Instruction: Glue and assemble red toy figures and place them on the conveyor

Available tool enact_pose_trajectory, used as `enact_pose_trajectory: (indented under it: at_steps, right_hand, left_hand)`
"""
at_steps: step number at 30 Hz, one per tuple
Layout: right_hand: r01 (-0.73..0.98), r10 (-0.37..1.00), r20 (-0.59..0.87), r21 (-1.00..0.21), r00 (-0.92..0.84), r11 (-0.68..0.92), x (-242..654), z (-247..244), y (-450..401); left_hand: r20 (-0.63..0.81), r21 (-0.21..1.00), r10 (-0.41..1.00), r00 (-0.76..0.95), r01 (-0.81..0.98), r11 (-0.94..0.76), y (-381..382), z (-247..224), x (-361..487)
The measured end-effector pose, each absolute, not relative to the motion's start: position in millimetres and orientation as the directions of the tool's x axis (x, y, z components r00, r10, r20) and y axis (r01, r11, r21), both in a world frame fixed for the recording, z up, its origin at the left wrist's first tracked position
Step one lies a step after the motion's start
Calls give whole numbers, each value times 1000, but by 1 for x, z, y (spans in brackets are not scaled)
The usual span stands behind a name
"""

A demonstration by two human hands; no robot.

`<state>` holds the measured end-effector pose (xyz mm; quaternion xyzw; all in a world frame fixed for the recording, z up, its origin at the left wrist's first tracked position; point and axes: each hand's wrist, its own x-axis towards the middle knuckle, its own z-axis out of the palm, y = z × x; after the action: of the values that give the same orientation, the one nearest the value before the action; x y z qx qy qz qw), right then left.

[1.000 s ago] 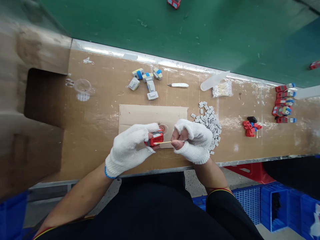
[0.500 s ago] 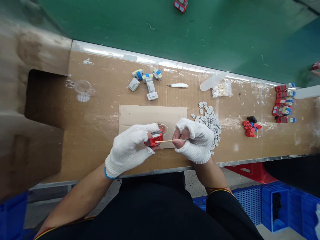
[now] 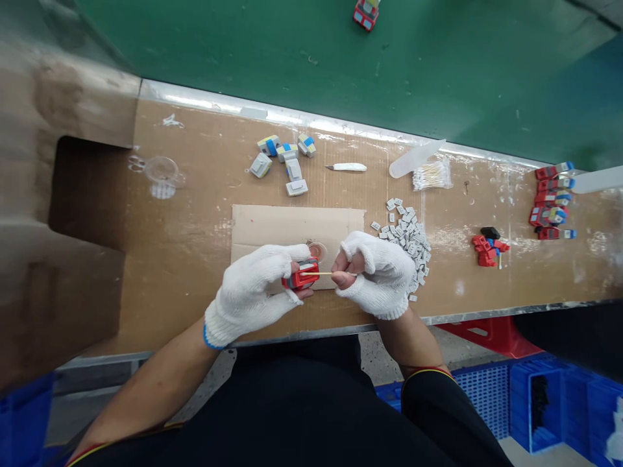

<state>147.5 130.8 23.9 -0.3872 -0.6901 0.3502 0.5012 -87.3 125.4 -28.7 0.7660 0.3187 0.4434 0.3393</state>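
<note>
Left hand [image 3: 253, 288], gloved, gripping small red part [image 3: 302, 274]; right hand [image 3: 377, 272] pinching thin stick [image 3: 324, 274] with tip on part. Beneath: cardboard sheet [image 3: 272, 227] on bench [image 3: 195, 214]. Right of it: heap of grey pieces [image 3: 409, 237]; beyond: grey-blue blocks [image 3: 287, 162].

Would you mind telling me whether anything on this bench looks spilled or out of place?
Nothing is clearly wrong. The grey chips lie in a loose heap beside the right hand, and white smears mark the cardboard top. A red part sits alone on the green belt.
</note>
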Motion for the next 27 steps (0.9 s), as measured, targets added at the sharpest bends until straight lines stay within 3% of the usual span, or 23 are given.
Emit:
enact_pose_trajectory:
  at_steps: [7, 22, 27]
  right_hand:
    - [284, 877, 431, -831, -213, 478, 154, 21, 130]
    - [249, 861, 458, -827, -222, 505, 161, 14, 127]
    - [317, 860, 449, -801, -243, 507, 164, 11, 126]
  left_hand:
    - [526, 777, 768, 365, 160, -608, 128, -32, -88]
    - [533, 764, 763, 366, 179, -620, 130, -30, -89]
    - [545, 740, 751, 373, 207, -640, 131, -29, -90]
